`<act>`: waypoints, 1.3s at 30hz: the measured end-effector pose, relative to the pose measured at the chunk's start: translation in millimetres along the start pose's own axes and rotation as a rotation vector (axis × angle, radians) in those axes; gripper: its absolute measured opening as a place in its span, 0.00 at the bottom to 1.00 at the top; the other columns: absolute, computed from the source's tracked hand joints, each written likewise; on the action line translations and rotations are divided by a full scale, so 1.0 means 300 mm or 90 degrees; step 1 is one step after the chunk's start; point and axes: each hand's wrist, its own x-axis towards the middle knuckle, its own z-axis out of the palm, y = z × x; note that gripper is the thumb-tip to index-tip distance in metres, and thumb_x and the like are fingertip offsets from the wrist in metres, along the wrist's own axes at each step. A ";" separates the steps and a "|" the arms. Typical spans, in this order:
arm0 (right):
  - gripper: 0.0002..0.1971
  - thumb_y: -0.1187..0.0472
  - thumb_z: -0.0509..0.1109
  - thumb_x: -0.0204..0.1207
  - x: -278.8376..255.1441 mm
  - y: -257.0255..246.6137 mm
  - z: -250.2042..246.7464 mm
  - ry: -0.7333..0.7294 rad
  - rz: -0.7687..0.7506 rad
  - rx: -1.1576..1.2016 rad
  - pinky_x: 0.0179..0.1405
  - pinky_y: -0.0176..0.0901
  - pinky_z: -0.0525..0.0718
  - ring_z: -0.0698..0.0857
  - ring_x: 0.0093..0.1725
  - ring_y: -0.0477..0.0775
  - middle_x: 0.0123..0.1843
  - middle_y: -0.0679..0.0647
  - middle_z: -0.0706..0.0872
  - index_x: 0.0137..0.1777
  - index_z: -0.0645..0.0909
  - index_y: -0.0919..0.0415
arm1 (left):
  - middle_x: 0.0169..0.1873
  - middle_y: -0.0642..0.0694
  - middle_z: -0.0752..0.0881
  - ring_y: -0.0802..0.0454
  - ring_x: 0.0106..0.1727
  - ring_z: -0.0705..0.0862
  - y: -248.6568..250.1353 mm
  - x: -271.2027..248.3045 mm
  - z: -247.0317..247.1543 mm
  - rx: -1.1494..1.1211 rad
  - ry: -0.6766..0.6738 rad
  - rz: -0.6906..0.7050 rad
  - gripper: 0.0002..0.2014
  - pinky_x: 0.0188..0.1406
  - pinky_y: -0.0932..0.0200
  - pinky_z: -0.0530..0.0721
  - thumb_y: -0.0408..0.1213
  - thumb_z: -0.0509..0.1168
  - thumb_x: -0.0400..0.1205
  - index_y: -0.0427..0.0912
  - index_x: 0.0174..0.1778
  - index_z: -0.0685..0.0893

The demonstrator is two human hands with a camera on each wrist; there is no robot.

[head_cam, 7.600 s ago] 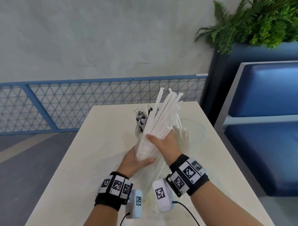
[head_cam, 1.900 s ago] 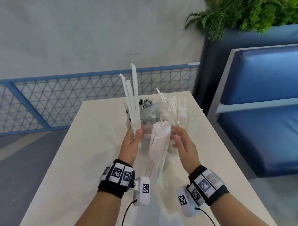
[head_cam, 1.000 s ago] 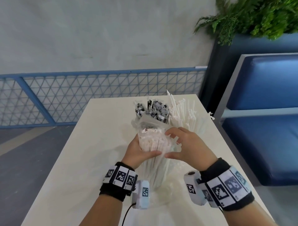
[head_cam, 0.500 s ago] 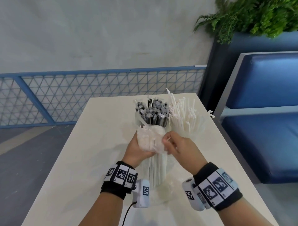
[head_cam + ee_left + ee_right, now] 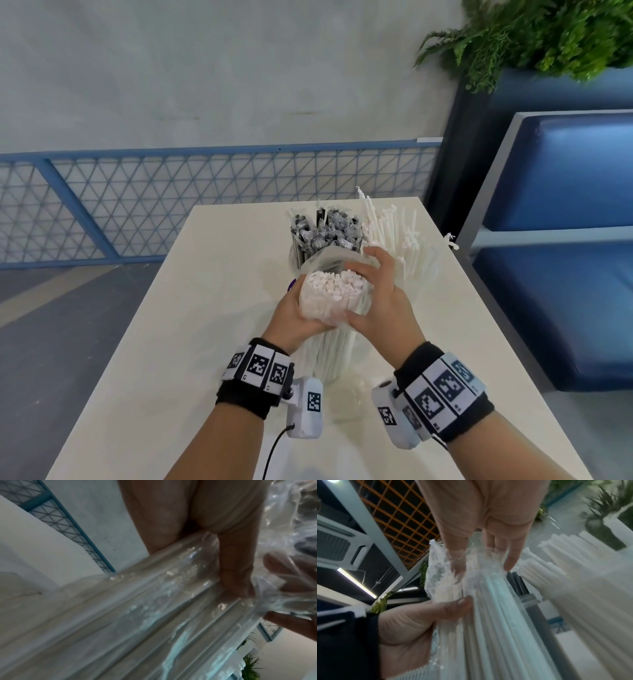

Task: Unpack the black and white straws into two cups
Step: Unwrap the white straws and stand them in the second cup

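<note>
While black straws (image 5: 325,233) and white straws (image 5: 404,246) stand just beyond the fingertips, more sit bagged between the palms. The left hand (image 5: 294,315) grips the bag (image 5: 334,298); the right hand (image 5: 383,308) curls loosely round its mouth.

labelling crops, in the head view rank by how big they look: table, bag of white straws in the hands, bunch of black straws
1. table
2. bag of white straws
3. bunch of black straws, which sits farther off

No legible words, brands or numbers. Square black-and-white code markers (image 5: 257,366) on black wristbands (image 5: 246,394); small characters beneath, unreadable.
</note>
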 end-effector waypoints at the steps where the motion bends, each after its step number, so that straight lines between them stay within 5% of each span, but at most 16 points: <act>1: 0.44 0.65 0.81 0.60 0.003 0.005 0.006 0.018 0.001 0.030 0.53 0.14 0.72 0.77 0.55 0.24 0.56 0.39 0.80 0.69 0.56 0.48 | 0.55 0.49 0.86 0.53 0.59 0.85 0.000 0.000 -0.002 -0.004 -0.002 0.004 0.38 0.57 0.57 0.84 0.38 0.81 0.50 0.51 0.58 0.78; 7: 0.38 0.70 0.80 0.62 -0.001 0.061 0.052 0.039 0.010 0.177 0.59 0.32 0.80 0.83 0.57 0.38 0.53 0.43 0.84 0.60 0.60 0.43 | 0.61 0.43 0.83 0.47 0.64 0.82 -0.009 -0.008 -0.013 -0.039 -0.019 0.011 0.45 0.56 0.58 0.84 0.37 0.82 0.51 0.47 0.65 0.73; 10: 0.27 0.60 0.77 0.66 -0.021 0.069 0.068 0.007 -0.012 0.193 0.62 0.29 0.76 0.81 0.59 0.40 0.55 0.44 0.80 0.57 0.65 0.44 | 0.60 0.46 0.83 0.55 0.61 0.84 0.005 -0.015 -0.020 -0.063 -0.032 0.009 0.49 0.52 0.63 0.84 0.44 0.85 0.48 0.46 0.66 0.72; 13: 0.22 0.50 0.73 0.66 -0.027 0.081 0.079 0.017 -0.017 0.188 0.63 0.35 0.78 0.82 0.58 0.47 0.55 0.51 0.80 0.55 0.67 0.39 | 0.56 0.48 0.84 0.61 0.57 0.85 0.013 -0.017 -0.018 -0.057 -0.037 0.018 0.44 0.48 0.67 0.84 0.39 0.83 0.49 0.46 0.62 0.74; 15: 0.23 0.49 0.74 0.67 -0.042 0.086 0.090 0.040 -0.009 0.187 0.59 0.36 0.82 0.84 0.57 0.51 0.54 0.59 0.82 0.53 0.64 0.31 | 0.57 0.47 0.83 0.59 0.58 0.85 0.002 -0.016 -0.016 -0.047 -0.032 0.021 0.44 0.49 0.67 0.83 0.38 0.82 0.50 0.43 0.63 0.73; 19: 0.21 0.47 0.71 0.67 -0.069 0.096 0.103 0.090 -0.020 0.163 0.53 0.30 0.81 0.85 0.53 0.52 0.50 0.56 0.81 0.51 0.63 0.24 | 0.56 0.49 0.83 0.66 0.56 0.84 0.000 -0.016 -0.013 -0.035 -0.033 0.018 0.42 0.48 0.70 0.82 0.39 0.80 0.50 0.47 0.61 0.73; 22: 0.21 0.48 0.69 0.69 -0.065 0.092 0.106 0.092 -0.043 0.175 0.58 0.36 0.81 0.84 0.58 0.50 0.55 0.56 0.83 0.52 0.63 0.24 | 0.55 0.51 0.83 0.67 0.56 0.84 0.007 -0.017 -0.010 -0.044 -0.024 0.017 0.47 0.48 0.71 0.82 0.51 0.84 0.46 0.47 0.61 0.73; 25: 0.18 0.52 0.68 0.72 -0.066 0.079 0.104 0.079 -0.064 0.178 0.63 0.38 0.79 0.80 0.66 0.43 0.65 0.48 0.80 0.49 0.63 0.29 | 0.56 0.51 0.82 0.69 0.55 0.84 0.002 -0.014 -0.014 -0.041 -0.013 0.007 0.50 0.48 0.72 0.82 0.52 0.84 0.44 0.45 0.62 0.73; 28: 0.23 0.54 0.72 0.71 -0.053 0.071 0.092 0.061 -0.054 0.145 0.61 0.27 0.77 0.79 0.63 0.37 0.61 0.43 0.80 0.52 0.63 0.29 | 0.59 0.44 0.83 0.63 0.58 0.84 -0.014 -0.005 -0.023 -0.022 -0.014 -0.007 0.48 0.51 0.68 0.83 0.40 0.81 0.50 0.37 0.68 0.71; 32: 0.26 0.62 0.78 0.67 -0.004 0.080 0.066 -0.011 -0.026 0.105 0.53 0.18 0.73 0.80 0.57 0.32 0.58 0.43 0.82 0.63 0.71 0.50 | 0.63 0.37 0.82 0.47 0.65 0.82 -0.023 0.000 -0.019 -0.012 -0.024 -0.025 0.46 0.60 0.56 0.84 0.37 0.80 0.53 0.35 0.68 0.71; 36: 0.20 0.54 0.76 0.69 0.018 0.075 0.075 -0.009 0.041 0.070 0.51 0.23 0.77 0.83 0.52 0.45 0.50 0.47 0.85 0.60 0.78 0.56 | 0.54 0.46 0.84 0.60 0.54 0.85 -0.018 0.003 -0.009 -0.007 -0.008 -0.023 0.42 0.49 0.65 0.84 0.39 0.79 0.50 0.40 0.62 0.74; 39: 0.12 0.56 0.74 0.71 0.020 0.047 0.070 0.041 0.041 0.099 0.53 0.31 0.78 0.84 0.51 0.47 0.45 0.38 0.84 0.49 0.75 0.42 | 0.55 0.50 0.84 0.67 0.53 0.85 -0.016 0.005 -0.007 0.003 -0.004 -0.014 0.40 0.47 0.68 0.83 0.39 0.79 0.50 0.45 0.61 0.75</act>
